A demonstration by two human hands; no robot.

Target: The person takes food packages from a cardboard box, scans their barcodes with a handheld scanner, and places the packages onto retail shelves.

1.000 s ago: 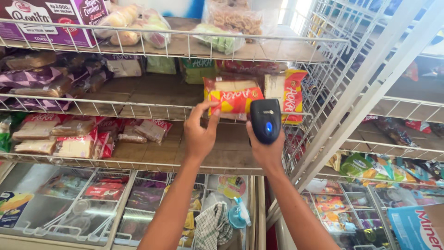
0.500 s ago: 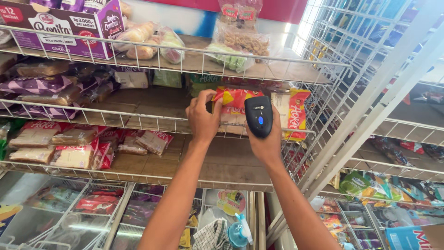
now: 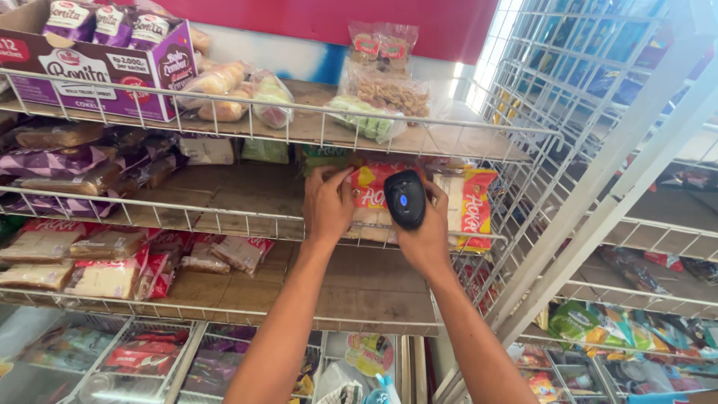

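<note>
- Head view, and the left hand (image 3: 327, 206) has its fingers curled over the top edge of a red-and-yellow packet (image 3: 372, 198), pinching it where it stands on the middle shelf (image 3: 247, 196).
- Right hand (image 3: 426, 236) is wrapped tight around a black scanner (image 3: 404, 199), blue light showing on its back, its nose right up against the packet's front, just beside the left fingertips.
- Just right of the scanner fingers: a second matching packet (image 3: 470, 209), upright, untouched.
- By the look of it, the packet is held and the scanner lined up on it; whether a read has registered, I cannot tell. The neighbour packet looks not yet handled.
- Above the fingers: bagged snacks (image 3: 380, 93) on the top shelf.
- Well left of them: a purple carton (image 3: 97, 71) and wrapped cakes (image 3: 90, 258) lower down.
</note>
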